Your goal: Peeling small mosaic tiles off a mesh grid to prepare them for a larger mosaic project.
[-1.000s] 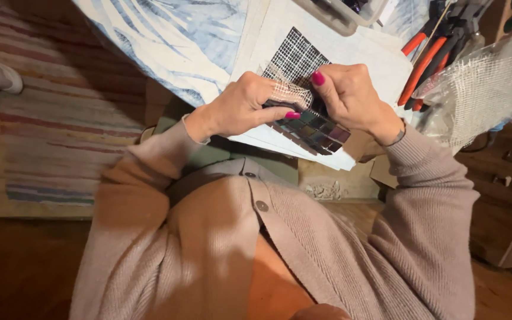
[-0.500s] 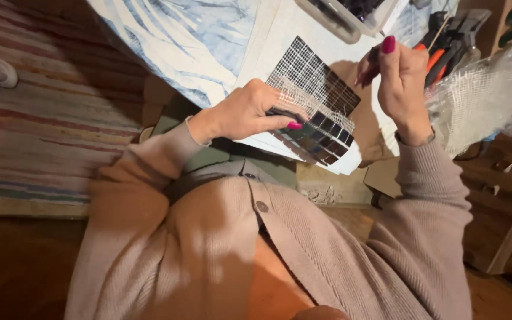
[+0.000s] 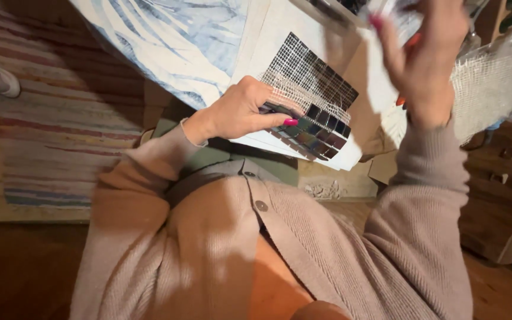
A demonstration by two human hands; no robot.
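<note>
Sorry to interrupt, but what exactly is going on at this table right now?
A person in a beige cardigan is working with a sheet of small mirror tiles on mesh backing. The left hand pins the sheet against white paper at the table's edge, thumb pressed on the dark tiles. The right hand is lifted above the table, blurred, so whether it holds anything is unclear. Loose white mesh lies to the right, a blue and white painted sheet to the left.

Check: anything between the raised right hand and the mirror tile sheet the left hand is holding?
Nothing visible. The right hand is lifted above and to the side of the mirror tile sheet, with open space between. The left hand pins the sheet's near edge.
</note>
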